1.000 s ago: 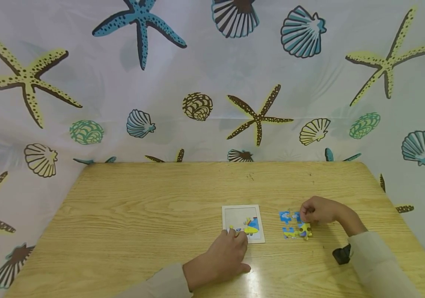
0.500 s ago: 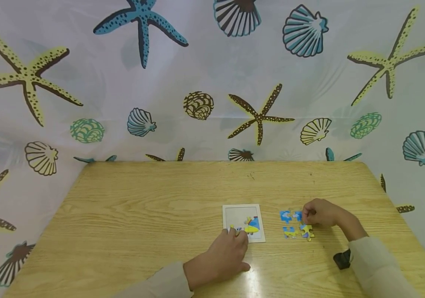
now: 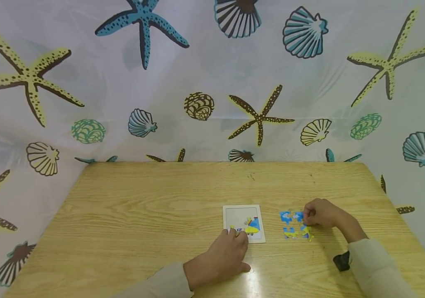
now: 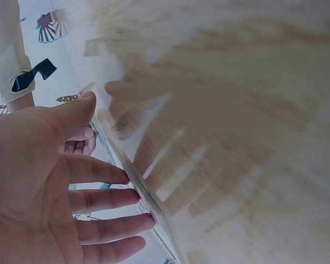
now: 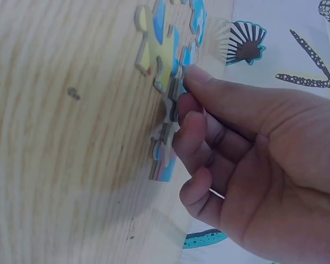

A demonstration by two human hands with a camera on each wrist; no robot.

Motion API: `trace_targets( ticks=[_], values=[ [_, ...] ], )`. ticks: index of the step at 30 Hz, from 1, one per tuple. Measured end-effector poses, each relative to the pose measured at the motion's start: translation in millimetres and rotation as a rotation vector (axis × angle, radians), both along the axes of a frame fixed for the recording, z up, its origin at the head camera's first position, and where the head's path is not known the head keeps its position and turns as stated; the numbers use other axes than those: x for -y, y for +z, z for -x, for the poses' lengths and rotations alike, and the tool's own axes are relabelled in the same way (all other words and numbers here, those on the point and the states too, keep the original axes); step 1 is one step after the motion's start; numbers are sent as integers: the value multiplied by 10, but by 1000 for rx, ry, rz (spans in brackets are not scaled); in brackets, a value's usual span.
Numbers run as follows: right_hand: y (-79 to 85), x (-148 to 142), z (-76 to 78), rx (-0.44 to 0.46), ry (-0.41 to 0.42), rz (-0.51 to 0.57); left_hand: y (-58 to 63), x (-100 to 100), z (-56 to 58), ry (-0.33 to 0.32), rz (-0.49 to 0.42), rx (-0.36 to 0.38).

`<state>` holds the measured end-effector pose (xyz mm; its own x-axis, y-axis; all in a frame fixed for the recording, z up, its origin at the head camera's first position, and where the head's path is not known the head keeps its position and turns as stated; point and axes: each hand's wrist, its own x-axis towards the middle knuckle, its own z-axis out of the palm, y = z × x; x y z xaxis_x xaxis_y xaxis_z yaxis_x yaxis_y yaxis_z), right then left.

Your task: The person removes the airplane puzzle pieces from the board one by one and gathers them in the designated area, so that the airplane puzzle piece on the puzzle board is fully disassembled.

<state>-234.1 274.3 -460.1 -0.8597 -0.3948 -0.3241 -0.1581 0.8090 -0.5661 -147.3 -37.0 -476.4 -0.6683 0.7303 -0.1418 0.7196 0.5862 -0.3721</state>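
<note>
My left hand [image 3: 227,252] rests at the near edge of a square white-framed puzzle board [image 3: 240,206], which holds a few joined pieces with a yellow and blue picture. In the left wrist view its fingers [image 4: 107,226] are extended, with the tips against the board's edge [image 4: 154,206]. My right hand [image 3: 320,213] is to the right, over a group of loose blue and yellow jigsaw pieces [image 3: 290,233]. Its thumb and curled fingers pinch at a jigsaw piece [image 5: 165,165] on the near side of the group, partly hidden by the fingertips. A yellow piece [image 5: 148,47] lies beside them.
The wooden table [image 3: 142,198] runs back to a cloth [image 3: 197,140] printed with shells and starfish. A black item [image 3: 342,261] sits at the right sleeve [image 3: 374,256]. Between board and loose pieces is a narrow strip of table.
My right hand has shifted slightly right at the loose pieces, and the lower-right yellow piece has moved and turned a little. My left hand and the board stay in place.
</note>
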Motion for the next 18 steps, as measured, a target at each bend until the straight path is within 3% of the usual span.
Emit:
trace_targets(
  ticks=[18],
  values=[
    [101, 212, 144, -90, 18, 27, 34, -15, -9, 12, 9, 14]
  ],
)
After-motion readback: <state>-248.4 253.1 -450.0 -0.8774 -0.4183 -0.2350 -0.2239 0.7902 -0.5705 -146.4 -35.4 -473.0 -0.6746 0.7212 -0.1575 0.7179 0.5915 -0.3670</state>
